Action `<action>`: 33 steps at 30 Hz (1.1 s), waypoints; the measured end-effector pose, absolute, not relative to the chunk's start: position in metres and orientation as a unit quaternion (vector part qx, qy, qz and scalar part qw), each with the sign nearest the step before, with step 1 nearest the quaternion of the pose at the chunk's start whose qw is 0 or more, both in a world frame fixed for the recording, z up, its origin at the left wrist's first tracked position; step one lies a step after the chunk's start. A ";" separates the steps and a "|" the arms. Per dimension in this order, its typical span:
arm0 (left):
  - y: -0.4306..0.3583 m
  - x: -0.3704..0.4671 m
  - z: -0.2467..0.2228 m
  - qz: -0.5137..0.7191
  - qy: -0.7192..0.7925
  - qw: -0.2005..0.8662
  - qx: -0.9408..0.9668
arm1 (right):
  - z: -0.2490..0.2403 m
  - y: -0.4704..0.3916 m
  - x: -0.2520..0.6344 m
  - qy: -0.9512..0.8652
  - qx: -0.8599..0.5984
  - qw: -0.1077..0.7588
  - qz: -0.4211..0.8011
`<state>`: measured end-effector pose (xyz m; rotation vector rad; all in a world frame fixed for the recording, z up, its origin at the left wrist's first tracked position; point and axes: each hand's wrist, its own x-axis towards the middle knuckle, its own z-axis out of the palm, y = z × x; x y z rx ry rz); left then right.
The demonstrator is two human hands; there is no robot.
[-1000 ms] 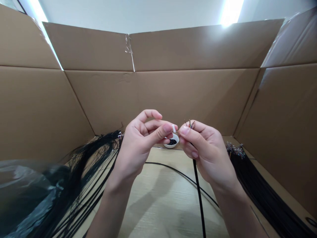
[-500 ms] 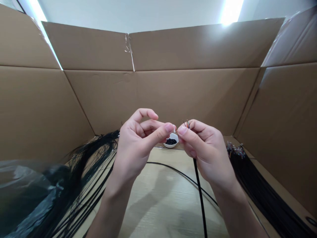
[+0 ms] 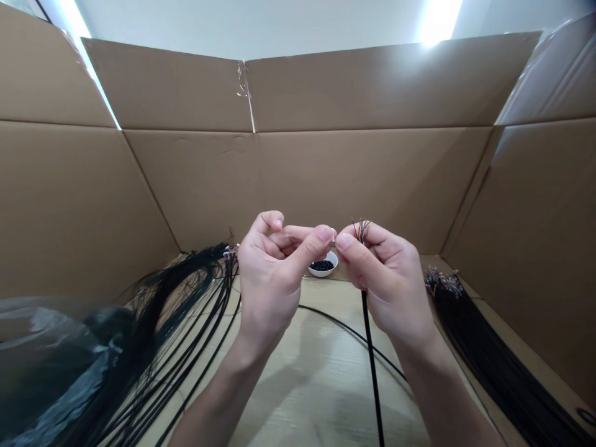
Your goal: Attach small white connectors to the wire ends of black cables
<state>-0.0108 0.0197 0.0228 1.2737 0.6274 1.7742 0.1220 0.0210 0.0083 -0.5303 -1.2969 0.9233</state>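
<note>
Between the thumb and forefinger of my left hand is a small white connector, mostly covered by the fingertips. My right hand pinches the stripped end of a black cable, which hangs down from the palm toward me. Several thin coloured wires, orange and blue among them, fan out above the right thumb and forefinger. Both hands' fingertips nearly meet at the connector. Whether a wire sits inside it is hidden by the fingers.
A white bowl of small black pieces stands behind the hands. Loose black cables and a clear plastic bag lie at left. A black cable bundle with bare wire ends lies at right. Cardboard walls surround the table.
My left hand has moved right, closer to my right hand, with the white connector in its fingertips. The right hand stays nearly in place, and the coloured wires show more.
</note>
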 end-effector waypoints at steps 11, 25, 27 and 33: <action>0.028 -0.012 0.021 0.714 0.193 0.432 0.515 | 0.009 0.022 0.122 -0.570 -0.225 0.670 0.419; 0.030 -0.020 0.025 0.687 0.183 0.432 0.554 | 0.011 0.020 0.131 -0.574 -0.233 0.664 0.418; 0.030 -0.020 0.025 0.681 0.191 0.433 0.558 | 0.012 0.020 0.131 -0.582 -0.243 0.659 0.410; 0.031 -0.023 0.024 0.671 0.211 0.431 0.565 | 0.013 0.019 0.132 -0.597 -0.245 0.650 0.401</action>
